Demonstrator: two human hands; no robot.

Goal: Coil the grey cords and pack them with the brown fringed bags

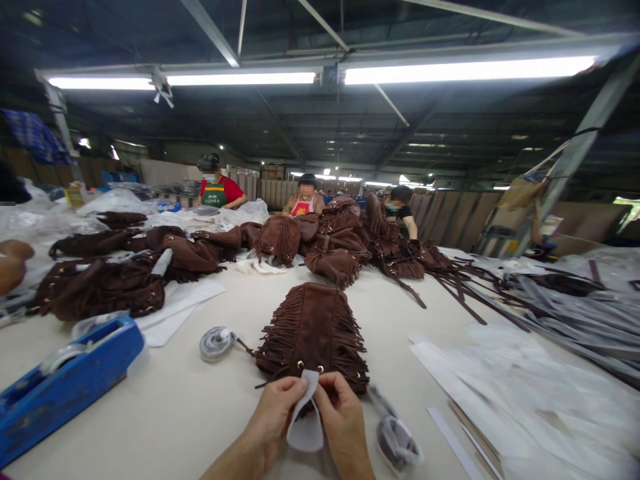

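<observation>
A dark brown fringed bag [314,320] lies on the pale table in front of me, its gold eyelets toward my hands. Between the fingertips of my left hand [277,410] and my right hand [343,413] is a translucent white strip of wrapping [306,433], looped downward at the bag's near edge. Both hands pinch this strip. A coiled, wrapped strap [217,343] rests left of the bag, joined to it by a thin brown cord. Another wrapped coil [397,443] sits to the right, near my right wrist.
A blue tape dispenser [70,387] stands at left. Brown fringed bags [330,240] are heaped across the far side. White sheets [530,400] and grey wrapped straps [585,327] cover the right. Several people work beyond, one in a green apron [215,193].
</observation>
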